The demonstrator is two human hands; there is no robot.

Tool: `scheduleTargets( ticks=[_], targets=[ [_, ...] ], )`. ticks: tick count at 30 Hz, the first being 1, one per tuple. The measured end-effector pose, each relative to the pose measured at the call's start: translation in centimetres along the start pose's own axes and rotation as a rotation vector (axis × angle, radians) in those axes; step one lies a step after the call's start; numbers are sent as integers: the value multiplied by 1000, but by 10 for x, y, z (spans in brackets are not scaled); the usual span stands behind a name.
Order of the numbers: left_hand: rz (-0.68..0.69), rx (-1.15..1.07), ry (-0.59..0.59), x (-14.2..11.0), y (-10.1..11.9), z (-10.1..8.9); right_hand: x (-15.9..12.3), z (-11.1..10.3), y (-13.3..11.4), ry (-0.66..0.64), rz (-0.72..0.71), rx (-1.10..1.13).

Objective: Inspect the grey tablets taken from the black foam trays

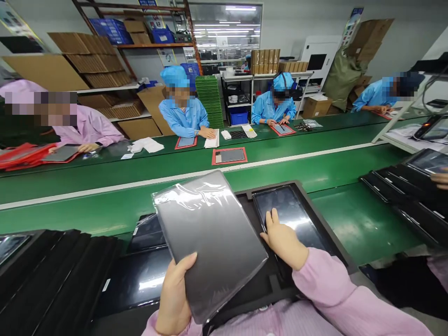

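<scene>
A grey tablet (213, 238) in clear plastic film is gripped at its lower left edge by my left hand (177, 289), tilted with its plain back toward me. My right hand (284, 238) rests fingers-out on the glossy dark screen of another tablet (297, 210). That one lies in the right side of a black foam tray (324, 224). The raised tablet hides much of the tray. Left of it lie more dark glossy tablets (136, 275) with small white labels.
Stacked black trays (52, 275) stand at the left, and more dark trays (406, 196) at the right. Across the green belt (105, 207), several co-workers sit at a bench. A tablet on a red mat (229, 156) lies ahead. A white shelf frame (395, 135) stands right.
</scene>
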State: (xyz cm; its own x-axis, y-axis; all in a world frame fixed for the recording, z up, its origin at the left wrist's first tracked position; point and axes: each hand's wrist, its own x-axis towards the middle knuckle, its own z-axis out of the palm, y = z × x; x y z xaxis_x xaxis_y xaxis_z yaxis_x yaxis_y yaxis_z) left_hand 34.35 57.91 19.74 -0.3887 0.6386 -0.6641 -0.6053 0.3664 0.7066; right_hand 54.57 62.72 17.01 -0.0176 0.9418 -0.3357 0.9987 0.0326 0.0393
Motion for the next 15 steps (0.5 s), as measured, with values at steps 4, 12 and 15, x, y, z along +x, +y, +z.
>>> scheduleTargets(
  ticks=[4,12,15],
  targets=[
    [-28,-24,-67,-3,-5,1,12,5,20,96,26,15],
    [-41,-36,-310,-9,-19,9,-8,-28,42,232,-383,870],
    [-13,-20,-346,-9,-21,12,-17,-39,45,403,-540,756]
  ],
)
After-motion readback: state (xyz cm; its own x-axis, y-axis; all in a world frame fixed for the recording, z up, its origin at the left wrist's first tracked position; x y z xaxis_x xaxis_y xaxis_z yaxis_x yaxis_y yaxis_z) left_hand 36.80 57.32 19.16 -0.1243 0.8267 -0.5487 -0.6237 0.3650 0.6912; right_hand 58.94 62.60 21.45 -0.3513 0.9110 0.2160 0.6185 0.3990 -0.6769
